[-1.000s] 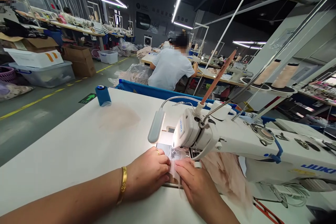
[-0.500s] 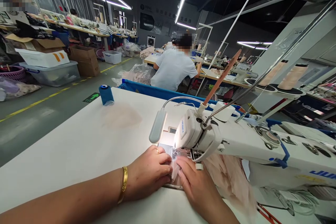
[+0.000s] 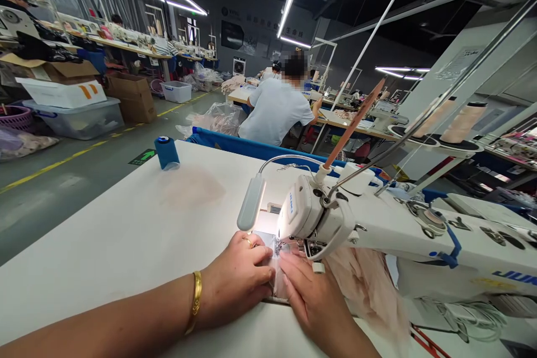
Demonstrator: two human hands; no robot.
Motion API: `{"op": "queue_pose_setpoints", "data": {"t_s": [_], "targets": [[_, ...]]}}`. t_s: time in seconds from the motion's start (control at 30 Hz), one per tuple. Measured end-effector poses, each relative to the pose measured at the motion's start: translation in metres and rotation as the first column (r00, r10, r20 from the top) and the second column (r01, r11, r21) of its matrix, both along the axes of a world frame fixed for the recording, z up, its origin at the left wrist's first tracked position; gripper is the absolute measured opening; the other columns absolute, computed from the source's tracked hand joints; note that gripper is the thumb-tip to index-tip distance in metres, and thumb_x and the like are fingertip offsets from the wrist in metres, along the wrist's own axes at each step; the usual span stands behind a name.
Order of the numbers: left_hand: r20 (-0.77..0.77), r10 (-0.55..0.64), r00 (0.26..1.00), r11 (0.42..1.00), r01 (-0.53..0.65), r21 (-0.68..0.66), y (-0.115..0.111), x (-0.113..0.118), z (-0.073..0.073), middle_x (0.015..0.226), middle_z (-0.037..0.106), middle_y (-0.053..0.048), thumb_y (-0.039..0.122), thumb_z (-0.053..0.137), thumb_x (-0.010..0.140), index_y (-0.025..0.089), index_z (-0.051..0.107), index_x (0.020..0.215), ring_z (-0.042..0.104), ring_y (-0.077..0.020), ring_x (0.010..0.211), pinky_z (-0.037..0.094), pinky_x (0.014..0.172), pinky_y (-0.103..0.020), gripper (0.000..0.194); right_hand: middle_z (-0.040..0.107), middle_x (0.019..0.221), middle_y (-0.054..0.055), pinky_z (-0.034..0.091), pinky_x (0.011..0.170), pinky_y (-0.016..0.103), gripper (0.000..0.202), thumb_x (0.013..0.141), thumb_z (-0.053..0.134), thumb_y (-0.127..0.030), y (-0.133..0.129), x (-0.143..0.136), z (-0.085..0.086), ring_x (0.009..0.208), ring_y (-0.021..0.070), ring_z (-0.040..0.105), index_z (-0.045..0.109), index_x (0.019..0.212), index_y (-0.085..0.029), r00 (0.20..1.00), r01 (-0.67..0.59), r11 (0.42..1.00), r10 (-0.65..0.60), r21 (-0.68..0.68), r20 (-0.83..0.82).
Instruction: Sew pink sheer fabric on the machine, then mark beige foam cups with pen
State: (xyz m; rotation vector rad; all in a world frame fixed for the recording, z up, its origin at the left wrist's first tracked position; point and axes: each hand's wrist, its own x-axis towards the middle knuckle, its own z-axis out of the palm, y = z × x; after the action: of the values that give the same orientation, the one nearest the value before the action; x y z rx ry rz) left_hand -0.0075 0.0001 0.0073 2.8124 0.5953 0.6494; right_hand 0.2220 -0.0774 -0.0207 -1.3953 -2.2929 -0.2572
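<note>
A white sewing machine stands on the white table, its lit needle area between my two hands. My left hand, with a ring and a gold bracelet, has its fingers curled on thin pale fabric just left of the presser foot. On the right, my right hand presses the same fabric with its fingers together. Sheer pink fabric hangs in folds right of the needle, under the machine arm. What lies under my fingertips is partly hidden.
A blue thread spool and a sheer fabric piece lie at the table's far left. A grey lamp hangs left of the machine head. A person in a light shirt sits beyond the blue cloth edge. Thread cones stand right.
The view has shifted slightly. The fingers of my right hand lie slightly further left, and the pale fabric between my hands looks flatter.
</note>
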Motion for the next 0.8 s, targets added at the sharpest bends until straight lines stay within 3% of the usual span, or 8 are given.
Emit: {"op": "queue_pose_setpoints", "data": {"t_s": [0.1, 0.27, 0.57, 0.7, 0.8], "targets": [[-0.008, 0.004, 1.0, 1.0, -0.004, -0.004, -0.002, 0.0, 0.002, 0.107, 0.073, 0.0, 0.025, 0.068, 0.093, 0.024, 0.068, 0.093, 0.062, -0.0259, 0.107, 0.038, 0.094, -0.046, 0.002, 0.08, 0.122, 0.007, 0.061, 0.085, 0.042, 0.038, 0.095, 0.05, -0.008, -0.001, -0.001, 0.003, 0.103, 0.0303, 0.075, 0.064, 0.127, -0.021, 0.997, -0.054, 0.998, 0.055, 0.016, -0.046], [-0.019, 0.001, 1.0, 1.0, 0.0, 0.013, -0.005, 0.0, 0.005, 0.103, 0.073, 0.001, 0.025, 0.066, 0.095, 0.024, 0.067, 0.094, 0.062, -0.0244, 0.103, 0.036, 0.093, -0.045, 0.001, 0.082, 0.114, 0.008, 0.059, 0.087, 0.045, 0.038, 0.091, 0.05, -0.005, -0.001, -0.002, 0.006, 0.095, 0.0301, 0.077, 0.066, 0.124, -0.019, 0.999, -0.035, 0.997, 0.036, 0.065, -0.02], [-0.027, 0.028, 0.999, 0.999, -0.028, 0.021, -0.001, 0.001, 0.003, 0.103, 0.074, 0.001, 0.03, 0.072, 0.092, 0.024, 0.067, 0.094, 0.06, -0.0248, 0.1, 0.034, 0.091, -0.045, 0.008, 0.08, 0.12, 0.009, 0.06, 0.085, 0.046, 0.04, 0.097, 0.048, -0.007, 0.0, 0.002, -0.008, 0.102, 0.0312, 0.075, 0.063, 0.132, -0.019, 1.0, -0.01, 0.999, 0.01, 0.053, -0.007], [-0.026, 0.002, 1.0, 1.0, -0.001, 0.027, -0.005, -0.001, 0.004, 0.102, 0.072, 0.0, 0.03, 0.069, 0.094, 0.023, 0.065, 0.09, 0.06, -0.024, 0.099, 0.033, 0.089, -0.044, 0.009, 0.078, 0.123, 0.009, 0.06, 0.081, 0.041, 0.042, 0.093, 0.05, -0.004, -0.001, 0.0, -0.001, 0.107, 0.0299, 0.073, 0.062, 0.131, -0.019, 0.996, -0.083, 0.995, 0.084, 0.048, -0.014], [-0.045, -0.031, 0.999, 0.999, 0.032, 0.02, -0.011, -0.002, 0.005, 0.099, 0.071, 0.0, 0.031, 0.07, 0.093, 0.024, 0.063, 0.088, 0.06, -0.0238, 0.097, 0.033, 0.088, -0.044, 0.011, 0.079, 0.114, 0.008, 0.059, 0.074, 0.035, 0.041, 0.09, 0.051, -0.002, -0.003, -0.001, 0.008, 0.103, 0.0278, 0.073, 0.065, 0.123, -0.021, 0.992, -0.125, 0.992, 0.125, -0.01, -0.017]]}}
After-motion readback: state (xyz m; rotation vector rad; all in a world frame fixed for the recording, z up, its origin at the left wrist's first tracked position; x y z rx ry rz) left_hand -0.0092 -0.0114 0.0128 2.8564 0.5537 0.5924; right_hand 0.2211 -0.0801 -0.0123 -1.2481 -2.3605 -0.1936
